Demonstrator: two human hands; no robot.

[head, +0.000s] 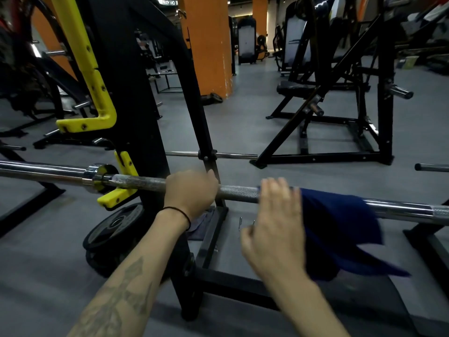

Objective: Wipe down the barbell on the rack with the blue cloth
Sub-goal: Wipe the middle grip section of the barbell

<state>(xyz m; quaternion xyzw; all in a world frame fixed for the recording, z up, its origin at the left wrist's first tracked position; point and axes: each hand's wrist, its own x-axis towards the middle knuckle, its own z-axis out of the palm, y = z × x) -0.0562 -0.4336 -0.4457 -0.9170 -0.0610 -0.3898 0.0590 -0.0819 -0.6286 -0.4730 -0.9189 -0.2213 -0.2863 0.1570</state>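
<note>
Wiping under way, by the look of it: left hand curled round the barbell to steady it, right hand blurred, fingers straight, beside the blue cloth draped over the bar just past its fingertips. Next, probably: closing on the cloth, sliding along the shaft.

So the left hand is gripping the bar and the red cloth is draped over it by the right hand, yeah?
Not quite: the cloth is blue, not red. The head view shows it draped over the barbell by the right hand, while the left hand grips the bar.
</note>
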